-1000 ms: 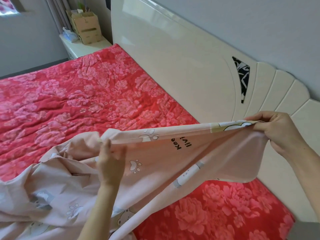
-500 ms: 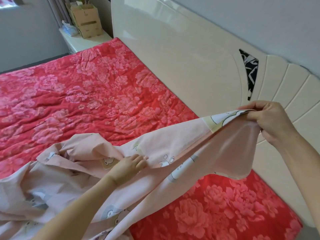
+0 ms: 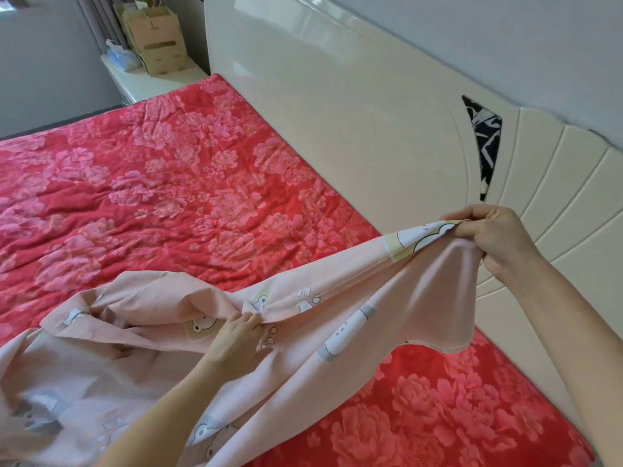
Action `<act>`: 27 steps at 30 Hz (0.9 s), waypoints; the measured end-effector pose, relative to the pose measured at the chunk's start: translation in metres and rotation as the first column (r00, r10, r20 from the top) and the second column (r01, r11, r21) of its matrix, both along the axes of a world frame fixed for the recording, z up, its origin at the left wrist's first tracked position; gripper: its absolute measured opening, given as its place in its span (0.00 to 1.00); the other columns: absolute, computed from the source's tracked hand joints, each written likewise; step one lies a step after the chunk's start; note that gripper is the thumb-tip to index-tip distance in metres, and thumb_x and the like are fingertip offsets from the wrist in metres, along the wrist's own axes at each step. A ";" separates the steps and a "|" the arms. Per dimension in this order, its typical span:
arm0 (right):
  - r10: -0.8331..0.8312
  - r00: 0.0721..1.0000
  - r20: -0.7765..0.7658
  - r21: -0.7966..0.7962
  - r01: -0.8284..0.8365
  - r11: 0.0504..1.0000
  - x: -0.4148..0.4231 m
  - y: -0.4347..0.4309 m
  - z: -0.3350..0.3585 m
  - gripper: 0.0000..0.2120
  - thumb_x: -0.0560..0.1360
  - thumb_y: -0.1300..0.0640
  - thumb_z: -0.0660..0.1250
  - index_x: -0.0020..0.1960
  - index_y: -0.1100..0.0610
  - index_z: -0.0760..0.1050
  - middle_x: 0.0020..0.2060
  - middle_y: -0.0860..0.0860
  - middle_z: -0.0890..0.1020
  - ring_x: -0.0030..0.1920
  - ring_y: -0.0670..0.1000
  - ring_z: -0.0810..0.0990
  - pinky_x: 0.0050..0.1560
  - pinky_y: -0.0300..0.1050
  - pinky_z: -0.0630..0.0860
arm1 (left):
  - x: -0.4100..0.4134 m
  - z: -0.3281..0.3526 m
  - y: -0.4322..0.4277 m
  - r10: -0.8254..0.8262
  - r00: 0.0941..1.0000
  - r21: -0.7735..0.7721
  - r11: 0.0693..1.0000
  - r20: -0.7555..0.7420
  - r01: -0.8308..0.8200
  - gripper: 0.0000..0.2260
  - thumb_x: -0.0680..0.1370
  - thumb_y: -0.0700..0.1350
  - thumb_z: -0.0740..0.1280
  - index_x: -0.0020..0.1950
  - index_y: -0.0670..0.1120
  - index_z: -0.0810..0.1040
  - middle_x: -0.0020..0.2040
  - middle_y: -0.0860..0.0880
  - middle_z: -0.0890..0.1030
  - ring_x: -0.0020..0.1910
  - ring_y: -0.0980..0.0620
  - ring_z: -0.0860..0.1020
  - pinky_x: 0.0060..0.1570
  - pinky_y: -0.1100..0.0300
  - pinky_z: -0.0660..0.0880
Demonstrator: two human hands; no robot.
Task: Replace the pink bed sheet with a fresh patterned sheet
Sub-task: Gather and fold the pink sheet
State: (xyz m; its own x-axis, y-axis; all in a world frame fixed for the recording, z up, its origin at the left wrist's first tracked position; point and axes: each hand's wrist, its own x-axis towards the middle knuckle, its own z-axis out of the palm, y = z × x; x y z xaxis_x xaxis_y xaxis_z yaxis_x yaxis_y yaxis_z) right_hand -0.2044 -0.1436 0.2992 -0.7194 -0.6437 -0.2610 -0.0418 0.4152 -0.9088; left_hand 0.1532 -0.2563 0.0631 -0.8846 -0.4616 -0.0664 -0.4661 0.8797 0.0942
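— Sheet (image 3: 337, 318) nearest the camera, is it?

— Yes. The pale pink sheet, printed with bears and paw marks, lies bunched across the near left part of the bed. From there it rises in a taut band toward the right.

— And the person's left hand?

— The left hand (image 3: 236, 345) is down in the middle of that heap. Its fingers are curled, pinching a gathered fold of the sheet low over the bed.

— The right hand?

— The right hand (image 3: 499, 241) is raised farther off, near the headboard. Fingers and thumb are closed round the sheet's printed edge, and a loose flap hangs below the grip.

— What lies under all this?

— A red floral cover (image 3: 168, 197), quilted and wrinkled, is spread over the bed from the near right corner to the far side.

— And behind that?

— A glossy cream headboard (image 3: 337, 112) runs along the right, with a black-and-white inset (image 3: 483, 139) and ribbed panels beside it. Past the bed's far corner stands a cream nightstand (image 3: 148, 82). It carries a cardboard box (image 3: 158, 38) and a tissue pack (image 3: 121, 57), the pack just beside the box. Grey curtain folds (image 3: 104, 25) show behind the box, and a grey wall (image 3: 505, 35) rises above the headboard.
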 end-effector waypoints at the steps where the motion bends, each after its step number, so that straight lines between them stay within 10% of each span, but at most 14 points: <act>1: -0.002 1.000 0.002 -0.003 0.002 1.000 -0.001 -0.001 -0.002 0.13 0.66 0.75 0.66 0.38 0.58 0.80 0.26 0.47 0.82 0.28 0.43 0.79 0.30 0.31 0.75 | -0.008 -0.002 0.007 0.024 0.996 0.024 0.999 0.089 -0.026 0.16 0.61 0.60 0.74 0.36 0.48 0.82 0.38 0.51 0.77 0.36 0.49 0.78 0.44 0.56 0.68; 6: 0.021 0.999 -0.028 -0.006 -0.021 1.000 -0.003 0.001 -0.006 0.14 0.65 0.75 0.67 0.36 0.57 0.80 0.27 0.48 0.82 0.29 0.44 0.79 0.31 0.32 0.75 | -0.035 -0.031 0.021 0.140 0.990 -0.145 0.979 -0.008 -0.140 0.03 0.59 0.41 0.73 0.30 0.43 0.82 0.38 0.45 0.78 0.38 0.45 0.69 0.42 0.52 0.62; 10: 0.045 0.999 -0.030 -0.039 -0.047 0.998 -0.006 0.009 -0.002 0.14 0.66 0.76 0.66 0.37 0.59 0.80 0.27 0.49 0.82 0.29 0.45 0.80 0.32 0.32 0.75 | -0.034 -0.050 0.014 0.183 0.980 -0.177 0.965 -0.081 -0.195 0.14 0.65 0.36 0.57 0.32 0.40 0.83 0.40 0.45 0.76 0.37 0.45 0.68 0.43 0.51 0.63; 17: -0.050 0.993 -0.111 0.036 0.055 0.998 -0.016 0.045 -0.006 0.17 0.67 0.77 0.64 0.36 0.56 0.80 0.26 0.47 0.82 0.30 0.47 0.79 0.35 0.37 0.76 | 0.031 0.043 -0.029 0.191 0.867 0.118 0.981 -0.459 -0.154 0.11 0.67 0.42 0.59 0.29 0.43 0.79 0.31 0.48 0.77 0.30 0.47 0.74 0.31 0.62 0.61; 22: 0.099 0.985 -0.142 0.218 -0.067 0.974 0.036 0.105 -0.024 0.21 0.68 0.78 0.62 0.36 0.54 0.80 0.25 0.42 0.80 0.29 0.39 0.77 0.31 0.26 0.71 | 0.107 0.171 -0.064 0.175 0.949 0.131 0.981 -0.262 -0.145 0.05 0.65 0.40 0.76 0.32 0.42 0.81 0.33 0.47 0.81 0.33 0.49 0.79 0.33 0.59 0.71; 27: 0.409 0.911 0.061 0.244 -0.411 0.879 0.119 0.181 0.034 0.10 0.70 0.71 0.70 0.35 0.59 0.82 0.30 0.51 0.80 0.32 0.45 0.75 0.36 0.40 0.71 | 0.161 0.296 -0.075 0.224 0.970 0.083 0.973 -0.098 -0.216 0.06 0.65 0.36 0.78 0.36 0.43 0.84 0.29 0.53 0.77 0.30 0.49 0.75 0.36 0.59 0.69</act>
